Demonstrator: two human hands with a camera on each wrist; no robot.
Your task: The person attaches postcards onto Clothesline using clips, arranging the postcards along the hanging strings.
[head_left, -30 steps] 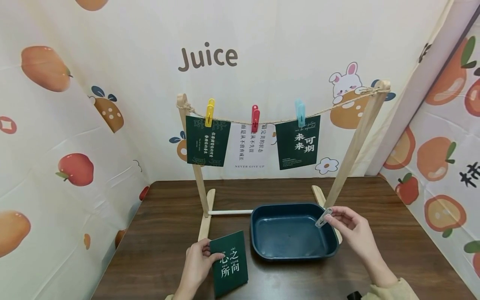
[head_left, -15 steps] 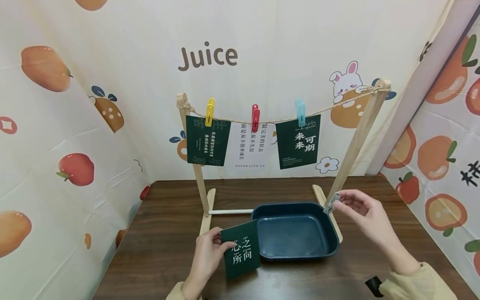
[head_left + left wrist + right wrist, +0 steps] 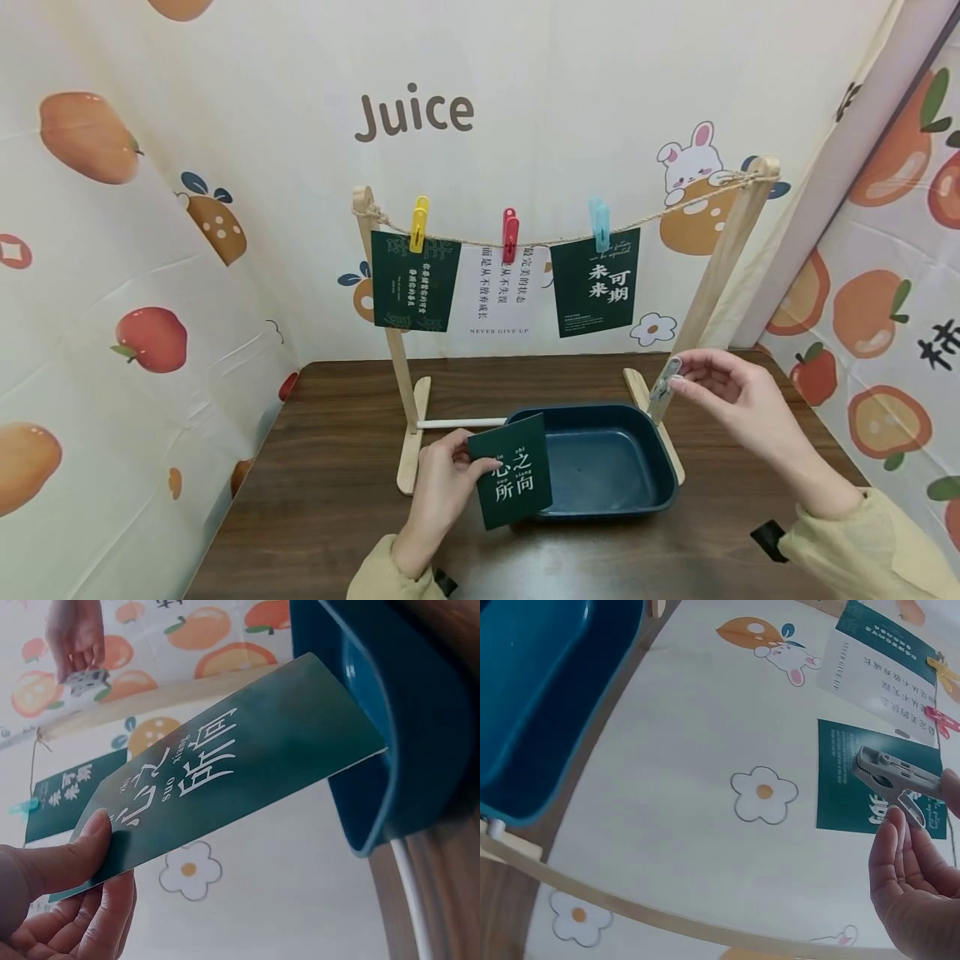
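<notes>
My left hand point(image 3: 447, 483) pinches a dark green card point(image 3: 512, 492) by its left edge, thumb on the printed face. In the head view the card overlaps the left part of a blue tray point(image 3: 600, 508). My right hand point(image 3: 738, 400) pinches a grey clothespin point(image 3: 664, 379) between thumb and fingers, near the right post. The right wrist view shows the clothespin point(image 3: 892, 774) with its handle ends between thumb and fingertips. Three cards hang on a rope: a green card point(image 3: 412, 292) under a yellow clothespin point(image 3: 419, 225), a white card point(image 3: 498, 304) under a red one, another green card point(image 3: 592, 300) under a light blue one.
The rope point(image 3: 697, 204) runs between the left post point(image 3: 401, 367) and the right post point(image 3: 720, 275) of a wooden stand. A white bar point(image 3: 457, 423) joins its feet low down, behind the tray. Fruit-printed cloth surrounds the brown table point(image 3: 315, 517).
The left hand has lifted the green card and moved it right, over the tray's left edge. My right hand has risen and shifted slightly right with the grey clothespin.
</notes>
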